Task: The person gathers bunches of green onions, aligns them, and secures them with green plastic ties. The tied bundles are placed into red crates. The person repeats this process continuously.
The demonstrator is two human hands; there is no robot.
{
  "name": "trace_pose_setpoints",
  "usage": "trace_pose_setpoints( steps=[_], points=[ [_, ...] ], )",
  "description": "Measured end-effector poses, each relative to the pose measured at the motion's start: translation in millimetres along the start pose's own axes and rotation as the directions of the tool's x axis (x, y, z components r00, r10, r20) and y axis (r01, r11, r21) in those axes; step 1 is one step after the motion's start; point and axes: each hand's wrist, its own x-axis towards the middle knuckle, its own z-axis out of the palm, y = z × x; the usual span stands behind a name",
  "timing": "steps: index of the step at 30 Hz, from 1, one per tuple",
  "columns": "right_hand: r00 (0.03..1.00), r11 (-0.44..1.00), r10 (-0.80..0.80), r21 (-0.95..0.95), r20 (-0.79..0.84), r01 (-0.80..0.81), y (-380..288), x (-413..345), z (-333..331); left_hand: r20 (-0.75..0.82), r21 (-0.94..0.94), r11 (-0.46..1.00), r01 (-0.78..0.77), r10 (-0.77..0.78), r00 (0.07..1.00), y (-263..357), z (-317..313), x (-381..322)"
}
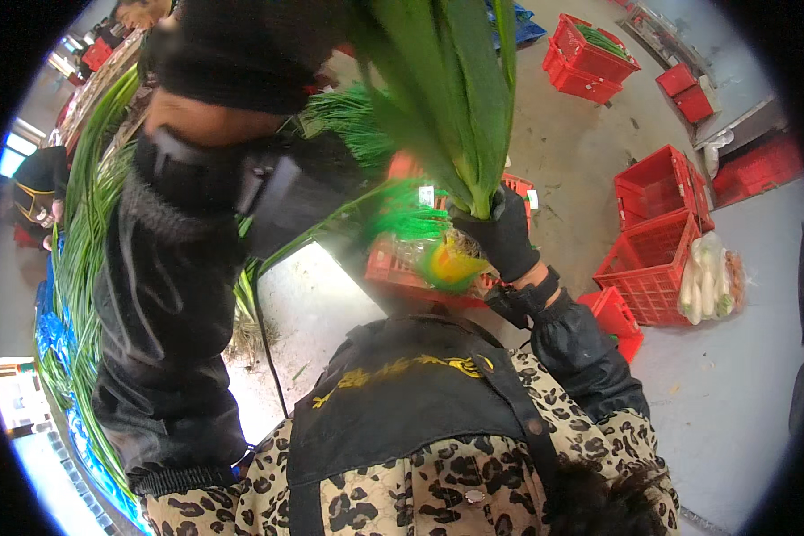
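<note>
My right hand [506, 234], in a black glove, grips the pale base of a bunch of long-leaved green onions or leeks [465, 100]. The leaves rise past the top of the picture, and the roots [465, 244] show beside the fingers. My left hand [248, 53], in a black glove, is raised close to the camera at the top. It is blurred and its fingers are hidden, so whether it touches the leaves cannot be told. Below my right hand, a blurred yellow-and-green object [445, 264] and bright green strands [415, 218] lie over a red crate [395, 268].
Long green onions [84, 268] heap along the left on blue plastic sheeting [74, 415]. More greens [348, 124] lie ahead. Red crates [650, 254] and bagged white radishes [707, 285] stand at right; stacked crates [586, 63] are farther off. People [40, 187] are at left.
</note>
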Motion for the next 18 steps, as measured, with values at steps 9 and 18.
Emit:
trace_pose_setpoints(
  steps=[9, 18],
  points=[
    [0.991, 0.979, 0.113, -0.178, 0.074, -0.099, 81.2, -39.0, 16.5, -0.053, 0.203, 0.977, -0.064, 0.077, 0.996, -25.4, 86.8, -15.0],
    [0.992, 0.989, -0.126, -0.085, -0.03, 0.123, 5.2, -29.1, -26.6, -0.261, 0.512, 0.843, 0.164, -0.029, 0.965, -55.9, 147.4, -52.3]
  ],
)
